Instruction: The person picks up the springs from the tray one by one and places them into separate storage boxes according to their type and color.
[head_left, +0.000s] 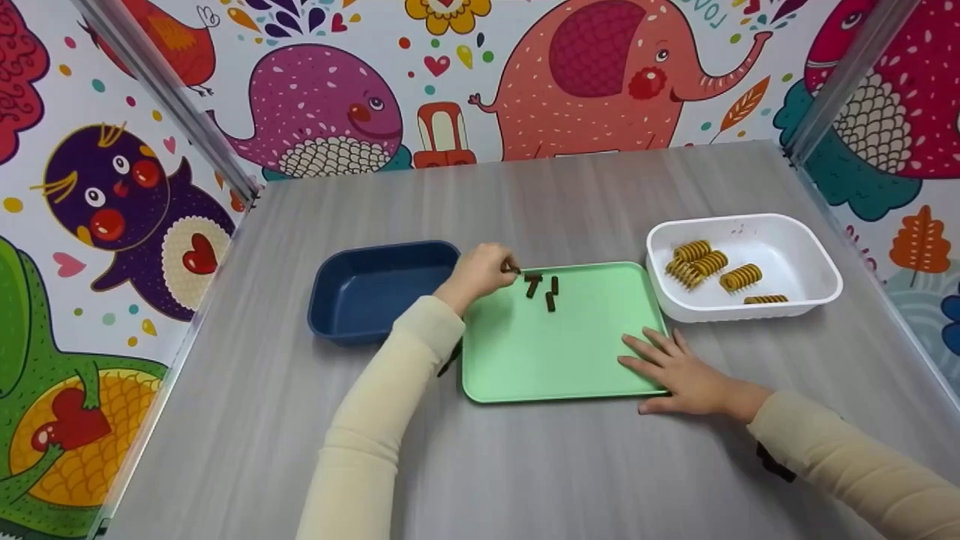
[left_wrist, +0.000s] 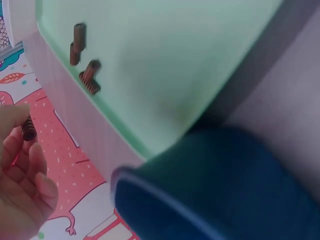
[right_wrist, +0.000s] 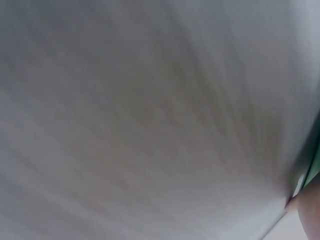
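My left hand point(head_left: 480, 271) pinches a small dark brown ridged tube point(left_wrist: 28, 129) between thumb and fingertips. It hovers at the upper left corner of the green tray point(head_left: 570, 352), beside the blue bin point(head_left: 352, 336). Several more brown tubes point(head_left: 550, 301) lie near the tray's far edge, and two of them touch each other. With fingers spread, my right hand point(head_left: 686, 379) rests over the tray's right edge and holds nothing. In the right wrist view only a bit of that hand point(right_wrist: 311, 212) shows at the lower right.
To the right of the tray stands a white bin point(head_left: 750, 309) with several mustard-yellow ridged rolls point(head_left: 741, 278) inside. The blue bin's visible floor is bare. Printed panels point(head_left: 457, 75) wall off the grey table point(head_left: 510, 465) at the back and sides.
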